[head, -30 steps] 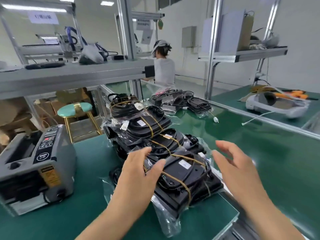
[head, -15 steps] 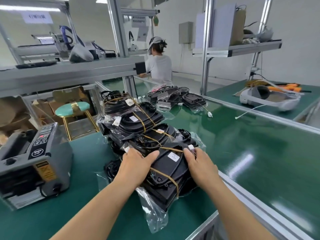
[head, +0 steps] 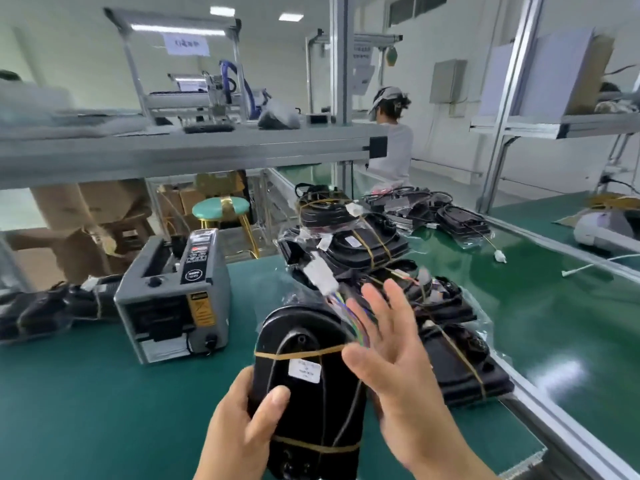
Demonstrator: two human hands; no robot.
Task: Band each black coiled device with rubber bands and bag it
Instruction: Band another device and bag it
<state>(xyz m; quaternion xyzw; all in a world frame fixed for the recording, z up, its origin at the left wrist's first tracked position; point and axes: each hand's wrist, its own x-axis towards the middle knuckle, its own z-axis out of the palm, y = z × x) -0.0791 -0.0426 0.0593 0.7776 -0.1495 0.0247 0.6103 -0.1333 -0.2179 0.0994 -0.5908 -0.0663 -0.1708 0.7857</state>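
One long green bench (head: 104, 393) fills the lower view. On its right half lies a pile of black coiled devices (head: 363, 244), each crossed by tan bands and sealed in clear bags, stacked against one another. Left of the pile stands a grey tape dispenser (head: 173, 296) on the bench.

Nearest the camera, one black coiled device (head: 298, 327) is held upright above the bench, between the dispenser and the pile. The left hand (head: 239, 434) grips its lower left edge, fingers curled behind and thumb pressed across the front. The right hand (head: 391, 348) is just beside the device's right side, palm facing it, fingers spread wide and holding nothing; whether it touches is unclear.

Two rubber bands (head: 298, 355) wrap the device, one near the middle and one near the bottom. A small white label (head: 304, 370) sits just under the upper band.
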